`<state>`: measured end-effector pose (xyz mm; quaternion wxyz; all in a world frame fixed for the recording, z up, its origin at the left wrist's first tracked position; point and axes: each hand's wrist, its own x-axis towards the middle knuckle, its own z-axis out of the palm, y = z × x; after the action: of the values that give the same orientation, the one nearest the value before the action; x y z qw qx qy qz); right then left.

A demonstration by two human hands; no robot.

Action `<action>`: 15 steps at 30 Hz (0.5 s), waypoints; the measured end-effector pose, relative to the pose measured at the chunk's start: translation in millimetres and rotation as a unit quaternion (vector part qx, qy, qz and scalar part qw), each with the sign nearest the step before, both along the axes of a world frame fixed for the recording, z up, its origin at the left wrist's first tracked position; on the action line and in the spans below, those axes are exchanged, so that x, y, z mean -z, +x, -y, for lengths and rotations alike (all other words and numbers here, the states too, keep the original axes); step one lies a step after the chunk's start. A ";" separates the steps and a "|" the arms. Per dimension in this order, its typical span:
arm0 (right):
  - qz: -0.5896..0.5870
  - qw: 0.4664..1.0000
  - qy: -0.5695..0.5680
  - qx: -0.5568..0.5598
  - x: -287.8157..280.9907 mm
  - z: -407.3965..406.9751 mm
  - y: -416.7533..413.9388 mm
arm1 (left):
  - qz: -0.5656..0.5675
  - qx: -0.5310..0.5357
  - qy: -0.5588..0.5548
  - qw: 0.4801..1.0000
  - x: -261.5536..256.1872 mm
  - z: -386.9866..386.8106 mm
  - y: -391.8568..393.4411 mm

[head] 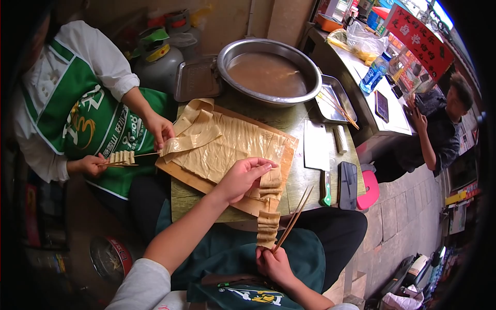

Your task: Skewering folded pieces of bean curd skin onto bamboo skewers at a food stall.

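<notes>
My left hand (246,178) pinches the upper end of a strip of tofu skin (271,177), over the right part of a wooden board (193,176). The strip's lower part is gathered in folds along a skewer. Closer to my lap, a tightly folded stack of tofu skin (267,228) sits on the same line. My right hand (275,263) grips the lower end of this skewer, together with several bare bamboo skewers (294,221) that fan up to the right. Overlapping sheets of tofu skin (217,151) cover most of the board.
A co-worker's hands (159,130) thread another strip at left. Behind the board stands a metal basin (271,73) of brownish liquid. Right of it lie a cleaver (316,145), a phone (347,186) and a metal tray (337,97) with skewers. Another person (438,124) is at the counter.
</notes>
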<state>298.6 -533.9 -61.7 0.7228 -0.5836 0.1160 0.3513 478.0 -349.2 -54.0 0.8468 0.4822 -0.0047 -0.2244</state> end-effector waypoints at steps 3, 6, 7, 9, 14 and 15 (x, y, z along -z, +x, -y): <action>-0.012 1.000 0.008 0.007 -0.5 -0.8 -1.1 | 0.085 -0.031 0.042 0.995 1.5 0.5 3.6; -0.023 0.999 0.020 0.013 0.5 -0.6 -1.6 | 0.147 -0.046 0.086 0.984 -5.0 0.1 2.3; -0.031 0.999 0.028 0.014 0.7 -0.7 -1.5 | 0.165 -0.047 0.106 0.980 -7.3 -0.4 1.6; -0.044 0.998 0.043 0.018 0.7 -1.2 -1.3 | 0.177 -0.045 0.118 0.976 -9.0 -1.2 0.2; -0.081 0.993 0.077 0.027 -2.6 -2.5 0.0 | 0.210 -0.039 0.153 0.965 -16.6 -3.5 -4.6; -0.091 0.992 0.084 0.030 -2.7 -3.0 0.0 | 0.214 -0.037 0.157 0.964 -16.4 -3.8 -5.7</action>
<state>298.6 -531.0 -59.1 0.7658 -0.4828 0.1689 0.3897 472.2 -345.4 -37.7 0.7477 0.6454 -0.1330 -0.0826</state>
